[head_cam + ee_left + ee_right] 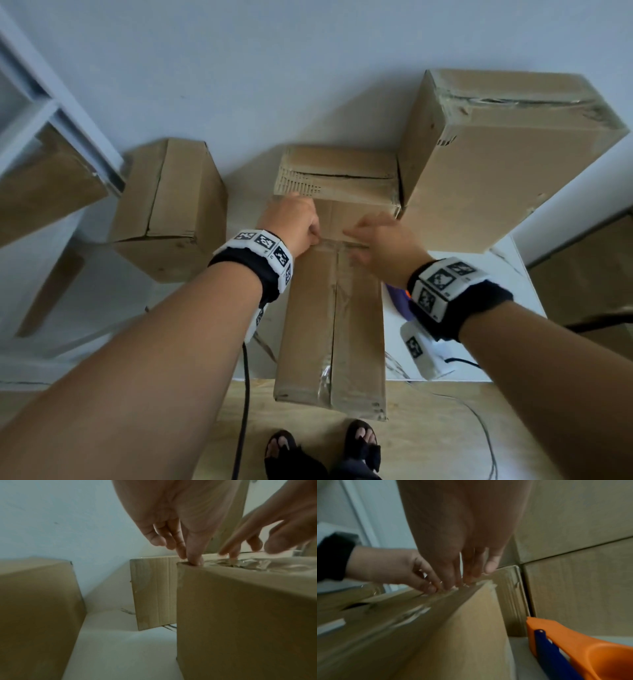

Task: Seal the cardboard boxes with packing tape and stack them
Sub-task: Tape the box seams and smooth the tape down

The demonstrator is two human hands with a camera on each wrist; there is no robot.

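A long cardboard box [329, 325] [240, 615] [436, 635] lies on the white table [524, 298], its closed flaps facing up. A strip of clear tape [337, 244] [240, 563] crosses its top near the far end, wrinkled. My left hand [298, 219] [188, 559] has curled fingers and pinches the tape at the box's left top edge. My right hand [373, 240] [464, 580] lies beside it, fingers straight, tips pressing the tape onto the box top. An orange and blue tape dispenser [573, 649] [397, 298] lies on the table right of the box, under my right wrist.
A closed box [168, 205] stands to the left, a taped box [339, 174] sits against the wall behind, and a large box [507, 154] rises at the right on another one. Cables hang over the table's near edge. My sandalled feet stand on the wood floor.
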